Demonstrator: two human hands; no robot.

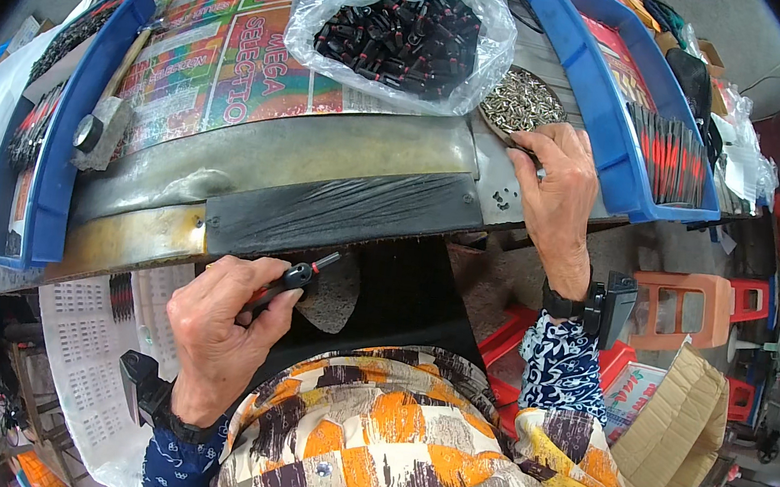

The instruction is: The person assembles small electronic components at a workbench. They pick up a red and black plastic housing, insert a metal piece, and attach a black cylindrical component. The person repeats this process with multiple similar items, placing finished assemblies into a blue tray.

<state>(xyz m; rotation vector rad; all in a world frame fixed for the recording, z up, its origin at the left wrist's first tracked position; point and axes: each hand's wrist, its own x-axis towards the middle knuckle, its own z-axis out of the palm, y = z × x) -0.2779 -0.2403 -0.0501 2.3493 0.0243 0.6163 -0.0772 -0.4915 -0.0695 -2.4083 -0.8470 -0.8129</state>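
My left hand is closed around a small black part with a round eye and a red-banded, grey tip. It holds the part in front of the bench's near edge, with the tip pointing up and to the right. Over the near rim of a round dish of small silvery metal pieces, my right hand has its thumb and fingers drawn together. A little greyish thing shows by those fingers, too small to name. A few tiny dark bits lie on the bench beside that hand.
A clear plastic bag full of black parts with red bands stands at the back middle. Blue trays holding flat black-and-red pieces flank the bench, one at the left and one at the right. A cardboard piece and stools are at lower right.
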